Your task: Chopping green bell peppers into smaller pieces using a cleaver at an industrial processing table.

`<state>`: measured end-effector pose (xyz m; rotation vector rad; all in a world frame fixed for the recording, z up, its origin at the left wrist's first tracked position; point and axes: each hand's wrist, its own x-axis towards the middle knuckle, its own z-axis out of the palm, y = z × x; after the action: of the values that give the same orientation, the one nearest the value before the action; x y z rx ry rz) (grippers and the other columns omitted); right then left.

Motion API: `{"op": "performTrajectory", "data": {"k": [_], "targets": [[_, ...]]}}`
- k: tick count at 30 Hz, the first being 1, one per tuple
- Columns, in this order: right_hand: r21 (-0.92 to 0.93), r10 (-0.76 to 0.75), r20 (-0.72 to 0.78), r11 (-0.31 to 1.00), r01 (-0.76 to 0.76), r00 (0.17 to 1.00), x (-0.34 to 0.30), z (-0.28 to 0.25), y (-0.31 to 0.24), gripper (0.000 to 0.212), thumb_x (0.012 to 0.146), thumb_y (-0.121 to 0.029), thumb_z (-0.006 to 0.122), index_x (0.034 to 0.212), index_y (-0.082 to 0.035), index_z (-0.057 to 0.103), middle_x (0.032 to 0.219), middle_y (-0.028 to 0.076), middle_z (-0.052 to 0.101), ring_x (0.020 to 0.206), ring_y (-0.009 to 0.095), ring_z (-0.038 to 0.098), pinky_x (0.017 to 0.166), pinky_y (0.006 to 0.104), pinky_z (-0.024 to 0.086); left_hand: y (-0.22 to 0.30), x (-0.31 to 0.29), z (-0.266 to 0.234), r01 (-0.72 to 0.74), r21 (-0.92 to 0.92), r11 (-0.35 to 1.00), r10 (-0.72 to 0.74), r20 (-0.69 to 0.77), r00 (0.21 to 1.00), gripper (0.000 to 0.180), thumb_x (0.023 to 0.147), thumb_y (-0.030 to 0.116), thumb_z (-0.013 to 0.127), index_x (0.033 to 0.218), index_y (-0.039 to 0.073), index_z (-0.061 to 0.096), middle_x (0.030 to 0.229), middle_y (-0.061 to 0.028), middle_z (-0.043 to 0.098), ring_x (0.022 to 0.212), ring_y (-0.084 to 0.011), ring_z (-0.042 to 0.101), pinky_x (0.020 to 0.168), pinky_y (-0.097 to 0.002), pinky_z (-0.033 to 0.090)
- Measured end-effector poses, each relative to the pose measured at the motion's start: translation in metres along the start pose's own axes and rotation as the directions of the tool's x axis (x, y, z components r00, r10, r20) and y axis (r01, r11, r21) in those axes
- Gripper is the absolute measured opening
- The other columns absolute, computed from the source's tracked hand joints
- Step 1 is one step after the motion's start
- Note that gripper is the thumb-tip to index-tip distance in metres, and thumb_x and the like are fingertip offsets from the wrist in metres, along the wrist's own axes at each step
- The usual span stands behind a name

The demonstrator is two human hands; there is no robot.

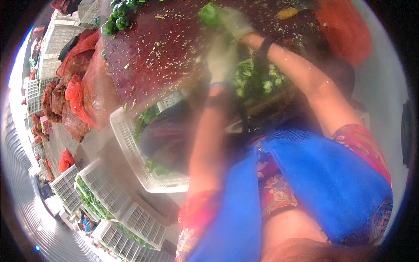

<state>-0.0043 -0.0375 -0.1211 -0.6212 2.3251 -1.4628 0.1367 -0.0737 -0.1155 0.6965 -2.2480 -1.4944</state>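
My right hand, in a pale glove, reaches across the dark red tabletop. Its fingers are closed on a green bell pepper, held over the board. Just nearer to me is my left hand, gloved too and smeared by motion, so its fingers cannot be made out. Close beside the left wrist lies a heap of green pepper cut-offs with pale cores. Pale seeds and small scraps are scattered over the tabletop.
More green peppers sit at the far left of the table. A yellow-handled tool lies far right by a red mesh bag. A white crate with greens stands below the table's edge; stacked crates and red sacks fill the left.
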Motion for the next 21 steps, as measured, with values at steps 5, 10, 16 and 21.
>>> {"op": "performTrajectory", "data": {"k": [5,10,16,21], "targets": [[-0.242,-0.287,-0.138,0.938,0.249,0.948,-0.014,0.016,0.042,0.027,0.095,-0.024,0.045,0.105,-0.005,0.061,0.102,0.015,0.062,0.095,0.030,0.060,0.082,0.0360,0.049,0.031,-0.009,-0.010,0.090,-0.259,0.962,-0.053,0.146,0.988,0.044,0.086,0.018,0.060,0.128,0.007,0.052,0.112,-0.0114,0.063,0.094,-0.0184,0.059,0.078,-0.0316,0.048],[0.067,-0.348,-0.158,0.930,0.362,0.924,-0.040,0.014,0.011,0.034,0.089,-0.031,0.048,0.109,-0.005,0.060,0.099,0.022,0.063,0.093,0.040,0.060,0.079,0.0454,0.048,0.016,0.012,-0.036,-0.135,-0.047,0.990,0.143,0.392,0.909,0.047,0.088,0.025,0.061,0.129,0.005,0.050,0.115,-0.0140,0.063,0.102,-0.0246,0.061,0.086,-0.0352,0.050],[-0.198,-0.108,-0.055,0.976,0.095,0.993,-0.038,0.015,-0.007,0.037,0.094,-0.036,0.044,0.110,-0.006,0.058,0.107,0.019,0.062,0.099,0.035,0.059,0.081,0.0424,0.045,0.011,-0.005,-0.020,-0.133,0.146,0.980,0.097,0.230,0.968,0.031,0.087,0.018,0.059,0.114,0.004,0.055,0.100,-0.0176,0.066,0.090,-0.0272,0.064,0.076,-0.0367,0.052],[-0.319,-0.069,-0.040,0.946,0.052,0.997,-0.054,0.009,-0.040,0.042,0.096,-0.044,0.036,0.095,-0.009,0.059,0.090,0.020,0.063,0.085,0.040,0.060,0.073,0.0479,0.046,-0.013,-0.025,0.009,-0.054,0.086,0.995,0.066,-0.145,0.987,0.014,0.084,0.008,0.058,0.095,0.001,0.055,0.085,-0.0131,0.065,0.074,-0.0200,0.059,0.066,-0.0338,0.049]]}}
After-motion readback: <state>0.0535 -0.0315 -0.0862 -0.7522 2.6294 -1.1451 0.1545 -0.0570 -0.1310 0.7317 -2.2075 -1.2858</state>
